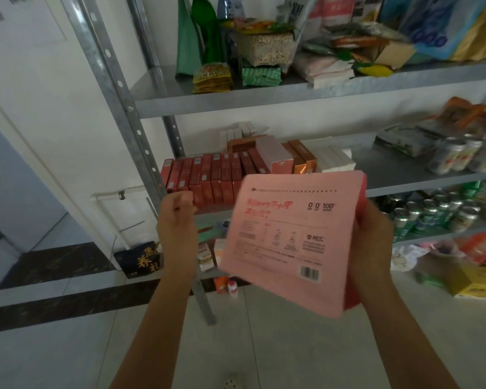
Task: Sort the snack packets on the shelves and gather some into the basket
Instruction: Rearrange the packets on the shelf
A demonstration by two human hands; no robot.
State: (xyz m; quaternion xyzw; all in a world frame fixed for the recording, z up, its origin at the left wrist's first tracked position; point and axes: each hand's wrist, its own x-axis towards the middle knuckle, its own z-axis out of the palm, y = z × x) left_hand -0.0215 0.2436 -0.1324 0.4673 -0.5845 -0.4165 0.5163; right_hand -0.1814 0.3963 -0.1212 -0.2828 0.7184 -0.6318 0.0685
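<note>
Indoors, metal shelving (264, 100) holds snack packets (212, 77) above a pale tiled floor (264, 349).

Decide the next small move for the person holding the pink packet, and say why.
Probably lift the pink packet, held at its right edge by the right hand, toward the top shelf: packets lie there, the middle shelf holds boxes and cans, no basket shows.

Both bare forearms reach up and forward from the lower edge of the view, roughly parallel and well apart. The left grip (177, 213) is raised with its back to the camera, fingers curled into the palm and holding nothing visible. The right grip (374, 234), at about the same height, holds a packet (289, 242) by its right edge, its fingers hidden behind it.
</note>
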